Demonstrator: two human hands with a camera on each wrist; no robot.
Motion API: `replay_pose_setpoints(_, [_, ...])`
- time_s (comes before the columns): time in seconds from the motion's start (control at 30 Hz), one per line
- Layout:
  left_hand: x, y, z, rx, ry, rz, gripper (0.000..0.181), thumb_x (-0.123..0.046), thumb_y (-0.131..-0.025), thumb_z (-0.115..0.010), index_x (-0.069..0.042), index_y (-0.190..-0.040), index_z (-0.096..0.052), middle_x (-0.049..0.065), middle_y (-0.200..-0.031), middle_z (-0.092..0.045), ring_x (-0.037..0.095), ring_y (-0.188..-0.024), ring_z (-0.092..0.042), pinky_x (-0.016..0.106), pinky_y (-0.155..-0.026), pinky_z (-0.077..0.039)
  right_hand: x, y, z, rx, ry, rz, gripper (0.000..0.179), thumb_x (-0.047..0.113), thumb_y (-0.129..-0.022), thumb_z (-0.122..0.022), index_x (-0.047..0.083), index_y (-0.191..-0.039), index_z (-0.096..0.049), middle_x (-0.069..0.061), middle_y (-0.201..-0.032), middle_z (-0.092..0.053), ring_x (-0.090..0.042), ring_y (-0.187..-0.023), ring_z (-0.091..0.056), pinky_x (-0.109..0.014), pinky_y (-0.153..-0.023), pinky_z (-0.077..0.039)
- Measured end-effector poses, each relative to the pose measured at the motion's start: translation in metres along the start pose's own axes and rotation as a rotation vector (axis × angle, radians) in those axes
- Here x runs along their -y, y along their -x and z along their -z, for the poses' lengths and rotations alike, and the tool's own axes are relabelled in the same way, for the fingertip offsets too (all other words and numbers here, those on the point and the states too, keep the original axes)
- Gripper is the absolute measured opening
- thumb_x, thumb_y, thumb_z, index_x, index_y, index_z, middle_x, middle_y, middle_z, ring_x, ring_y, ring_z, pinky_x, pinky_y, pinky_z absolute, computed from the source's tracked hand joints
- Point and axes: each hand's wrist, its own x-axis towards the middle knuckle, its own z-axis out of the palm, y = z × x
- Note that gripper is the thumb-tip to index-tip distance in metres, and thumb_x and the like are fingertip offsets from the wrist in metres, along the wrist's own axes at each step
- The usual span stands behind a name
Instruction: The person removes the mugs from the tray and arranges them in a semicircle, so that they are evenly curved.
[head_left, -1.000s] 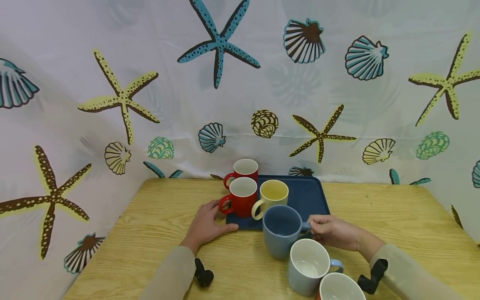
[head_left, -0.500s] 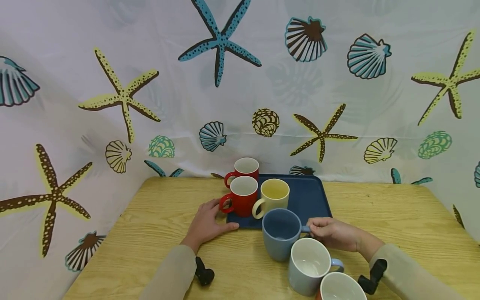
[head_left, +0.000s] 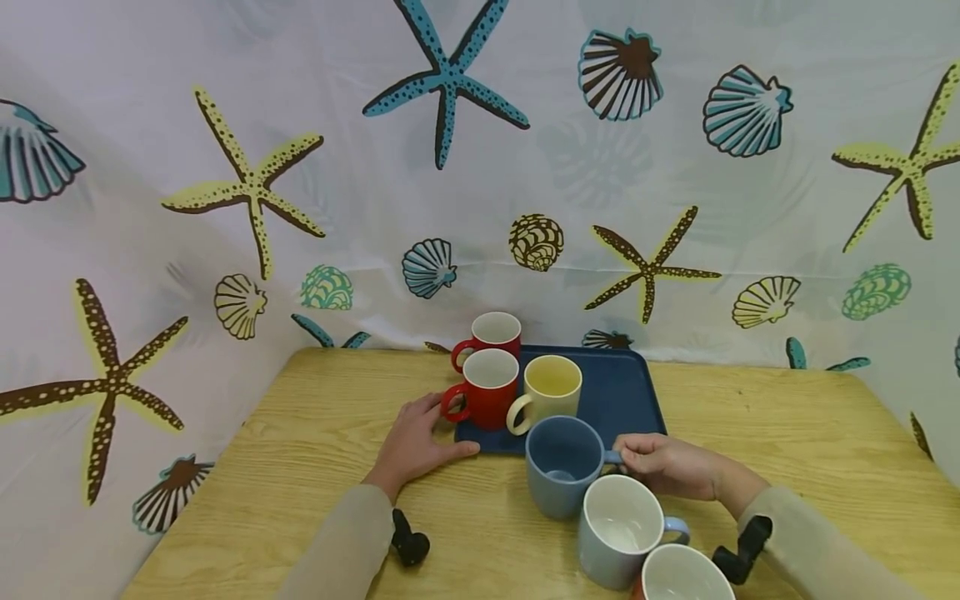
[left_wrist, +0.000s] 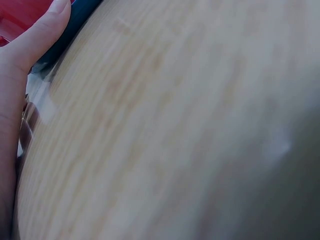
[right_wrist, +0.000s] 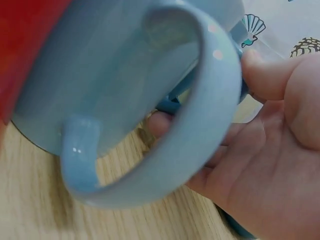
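My right hand (head_left: 671, 467) pinches the handle of a blue mug (head_left: 562, 475), upright in front of the tray's near edge. Whether its base touches the table, I cannot tell. Right behind it in the right wrist view, the pale blue mug (right_wrist: 110, 75) partly hides my right fingers. My left hand (head_left: 420, 446) rests at the near left corner of the dark blue tray (head_left: 615, 392), its thumb (left_wrist: 42, 35) stretched along the rim. Its fingertips lie partly hidden beside a red mug (head_left: 491, 396). A pale yellow mug (head_left: 553, 400) stands to that mug's right.
Another red mug (head_left: 498, 331) stands at the tray's back left. Nearest me is a white-lined mug (head_left: 686, 575) with a red outside, cut off by the frame and close to the pale blue one. A shell-patterned cloth (head_left: 480, 192) hangs behind the wooden table (head_left: 300, 433).
The blue mug and my right hand have shifted slightly toward me. My left hand stays at the tray's corner. The head view has tilted down a little.
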Motion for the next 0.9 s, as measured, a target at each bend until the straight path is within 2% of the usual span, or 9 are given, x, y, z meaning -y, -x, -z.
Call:
replay_pose_setpoints(0.3, [-0.001,0.000,-0.002,0.003,0.000,0.022,0.092,-0.079,-0.062,-0.060,-0.022,-0.133,-0.053,0.003,-0.140,-0.042,0.029,-0.126,-0.036,0.051,-0.101,-0.032,-0.002,-0.002,0.001,0.022,0.020,0.004,0.023,0.013,-0.102,-0.032,0.009,-0.101,-0.055,0.002,-0.088,-0.048,-0.011,-0.084,-0.047,-0.028,-0.074,-0.042])
replay_pose_setpoints(0.53, [-0.001,-0.001,-0.002,-0.001,0.002,0.015,0.090,-0.079,-0.063,-0.059,-0.024,-0.133,-0.053,0.002,-0.140,-0.042,0.028,-0.126,-0.035,0.051,-0.101,-0.032,-0.002,0.010,0.008,-0.081,0.082,-0.064,0.023,0.020,-0.103,-0.034,0.009,-0.113,-0.052,-0.005,-0.101,-0.054,-0.019,-0.098,-0.055,-0.039,-0.088,-0.045])
replay_pose_setpoints(0.63, [-0.001,0.000,-0.002,0.000,0.004,0.017,0.089,-0.078,-0.063,-0.060,-0.024,-0.133,-0.053,0.002,-0.140,-0.042,0.028,-0.126,-0.035,0.051,-0.101,-0.032,-0.002,0.018,0.011,-0.112,0.080,-0.083,0.024,0.021,-0.103,-0.034,0.013,-0.116,-0.051,-0.009,-0.103,-0.058,-0.023,-0.100,-0.057,-0.040,-0.089,-0.046])
replay_pose_setpoints(0.9, [0.001,0.000,-0.003,-0.008,0.002,0.010,0.088,-0.079,-0.063,-0.059,-0.024,-0.132,-0.054,0.002,-0.140,-0.043,0.028,-0.126,-0.036,0.051,-0.101,-0.033,-0.006,0.032,0.016,-0.051,-0.056,0.014,0.031,0.016,-0.104,-0.024,0.005,-0.123,-0.047,-0.018,-0.121,-0.057,-0.029,-0.111,-0.056,-0.044,-0.090,-0.046])
